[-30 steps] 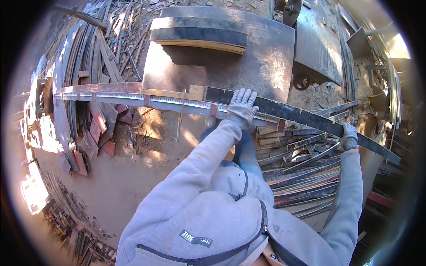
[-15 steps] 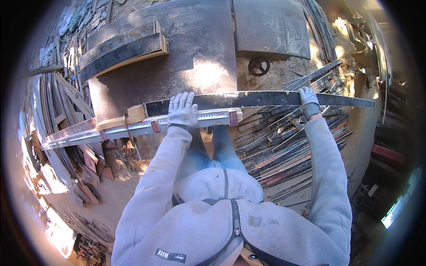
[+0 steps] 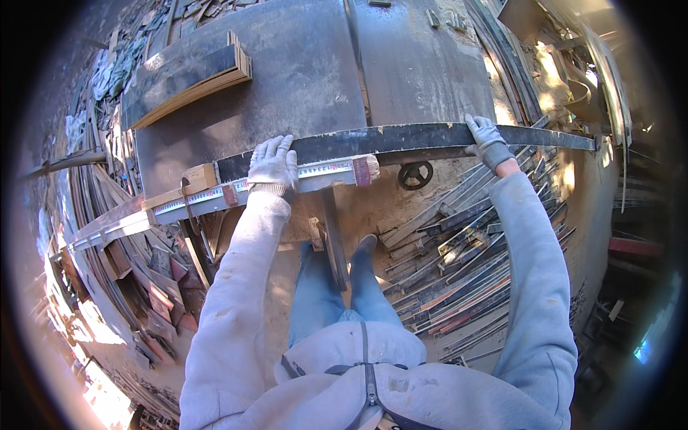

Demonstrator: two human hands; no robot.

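Observation:
A long, narrow plywood strip [image 3: 412,139] with a dark face lies across the near edge of the metal table, its right part sticking out past the table. My left hand [image 3: 273,163], in a light work glove, lies flat over the strip's left part, fingers stretched out, its wrist above the ruled rail. My right hand [image 3: 489,142], gloved too, has its fingers and thumb around the strip farther right. A wooden block [image 3: 200,177] sits at the strip's left end, on a rail [image 3: 315,170] with a measuring scale along it. A clamp [image 3: 186,195] is at the block.
The dark metal table [image 3: 301,86] fills the far side, with a stack of plywood strips [image 3: 190,89] at its left. A handwheel [image 3: 415,175] shows below the strip. Piled offcuts [image 3: 459,244] cover the floor at right, and more scrap [image 3: 147,287] lies at left.
The view has shifted, showing more of the floor and my legs. Both hands stay on the strip, which now appears farther left and higher. My right thumb now shows at its near edge.

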